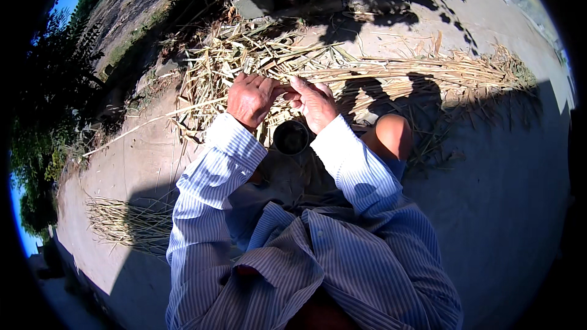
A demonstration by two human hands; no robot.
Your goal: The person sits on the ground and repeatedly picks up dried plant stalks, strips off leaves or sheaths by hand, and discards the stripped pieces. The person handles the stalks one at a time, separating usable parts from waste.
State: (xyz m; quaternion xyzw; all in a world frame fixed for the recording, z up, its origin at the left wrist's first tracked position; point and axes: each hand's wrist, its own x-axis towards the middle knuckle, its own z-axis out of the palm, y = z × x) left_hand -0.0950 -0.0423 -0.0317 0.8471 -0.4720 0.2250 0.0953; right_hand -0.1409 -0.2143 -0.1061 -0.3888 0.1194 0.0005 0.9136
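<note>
Fingertips of both hands meet at the centre, pinched together on a thin dry stalk; the grip itself is partly hidden. Left hand sits at 9 o'clock of the contact point, right hand at 4 o'clock. A dark round cup stands directly below, at 6 o'clock. The straw pile lies on the concrete ground, spreading from 10 to 3 o'clock. A second bundle lies at 8 o'clock, well apart.

A single head-worn fisheye view looks steeply down from close above the person's own chest and forearms onto the concrete ground, facing outward to far straw, edges bending toward the dark rim.
</note>
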